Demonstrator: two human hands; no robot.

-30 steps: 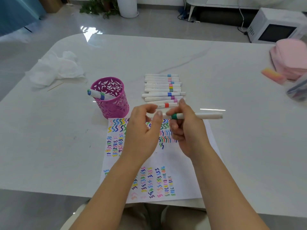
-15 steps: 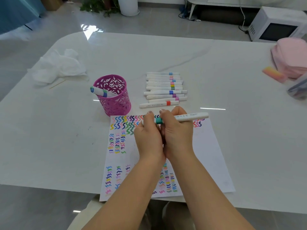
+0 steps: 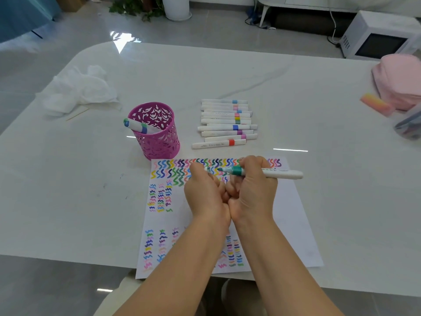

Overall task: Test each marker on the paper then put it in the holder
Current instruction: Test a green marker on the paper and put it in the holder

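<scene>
Cap off; marker horizontal, tip leftward

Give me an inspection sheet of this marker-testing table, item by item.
Surface: white table, smooth, a few faint marks at left.
Job's things: paper covered in coloured squiggles; pink holder with a leaning marker inside; row of markers lying beyond the paper; teal marker, tip bare.
Clutter: crumpled tissue, thin stick, pink pouch, pink block.
Grippers: right hand grips the teal marker; left hand pinches what looks like its cap.
Cables: cord on the floor by the microwave.
Surroundings: shiny floor, potted plant.
</scene>
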